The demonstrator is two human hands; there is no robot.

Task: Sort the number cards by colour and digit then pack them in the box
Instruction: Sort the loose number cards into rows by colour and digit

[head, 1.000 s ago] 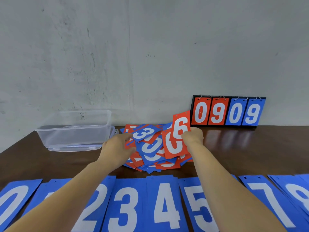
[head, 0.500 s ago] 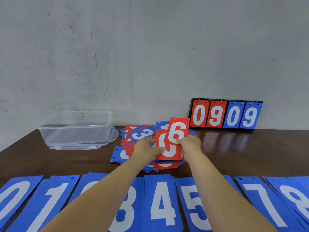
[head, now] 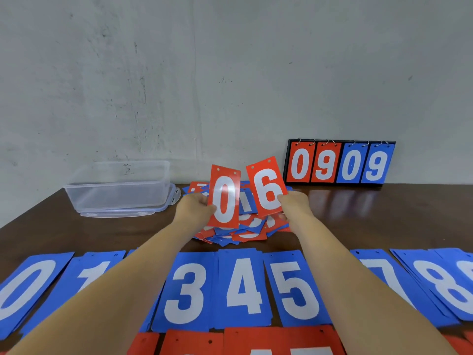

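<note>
My left hand pinches a red 0 card by its left edge and holds it upright above the mixed pile of red and blue cards. My right hand pinches a red 6 card, tilted slightly left, just right of the 0. A row of blue cards lies near me, showing 0, 1, 3, 4, 5, 7 and 8; my arms hide parts of it. Red cards lie at the bottom edge. The clear plastic box stands at the back left.
A black flip scoreboard reading 0 9 0 9 leans against the wall at the back right. The box sits on its lid. Dark wooden table shows bare wood right of the pile and in front of the box.
My left hand took the red 0 card from the pile and raised it. The right hand keeps holding the red 6, and the two cards are now apart, side by side.
</note>
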